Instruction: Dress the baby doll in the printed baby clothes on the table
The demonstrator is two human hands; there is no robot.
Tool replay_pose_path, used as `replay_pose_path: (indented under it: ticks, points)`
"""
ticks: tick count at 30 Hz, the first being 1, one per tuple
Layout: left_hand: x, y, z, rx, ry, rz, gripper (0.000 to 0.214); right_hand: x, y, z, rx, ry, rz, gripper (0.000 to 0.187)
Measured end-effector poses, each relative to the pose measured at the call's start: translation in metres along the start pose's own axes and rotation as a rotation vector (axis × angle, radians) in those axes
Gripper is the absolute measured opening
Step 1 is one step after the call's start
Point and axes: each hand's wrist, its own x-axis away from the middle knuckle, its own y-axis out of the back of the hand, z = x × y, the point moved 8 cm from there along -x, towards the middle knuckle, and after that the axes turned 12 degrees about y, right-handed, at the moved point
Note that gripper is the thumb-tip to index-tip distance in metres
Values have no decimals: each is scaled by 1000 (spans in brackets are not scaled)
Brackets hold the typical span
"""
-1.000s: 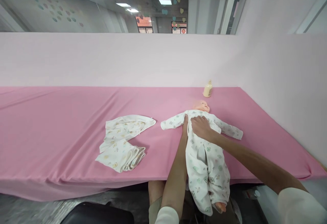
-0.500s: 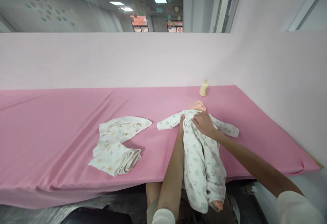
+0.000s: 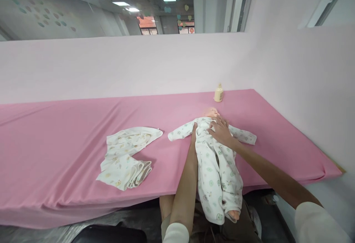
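Observation:
A baby doll [image 3: 213, 112] lies on its back on the pink-covered table, its head toward the wall and its legs over the near edge. It wears white printed long-sleeved clothes [image 3: 208, 169], and one foot shows at a leg opening. My left hand [image 3: 193, 134] is closed around the doll's side at the armpit, thumb up, the other fingers hidden beneath. My right hand [image 3: 221, 130] rests on the chest just below the head, fingers spread and slightly bent. To the left lies a crumpled white printed cloth [image 3: 126, 158], apart from both hands.
A pale yellow pump bottle [image 3: 219, 93] stands by the wall beyond the doll's head. The pink sheet [image 3: 69, 154] covers the table and hangs over its front edge. A black seat [image 3: 109, 233] is below at the left. Walls bound the back and right.
My right hand's fingers have spread and shifted slightly up the doll's chest toward its neck. My left hand keeps its place at the side. The whole view has turned a little.

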Motion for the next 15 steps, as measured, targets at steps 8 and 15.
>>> replay_pose_path:
  ticks: [8,15]
  points:
    - [-19,19,4,16,35,120,62,67,15,-60,-199,-109,-84,21]
    - [-21,39,9,-50,54,5,45,99,0,-92,-391,-195,-42,26]
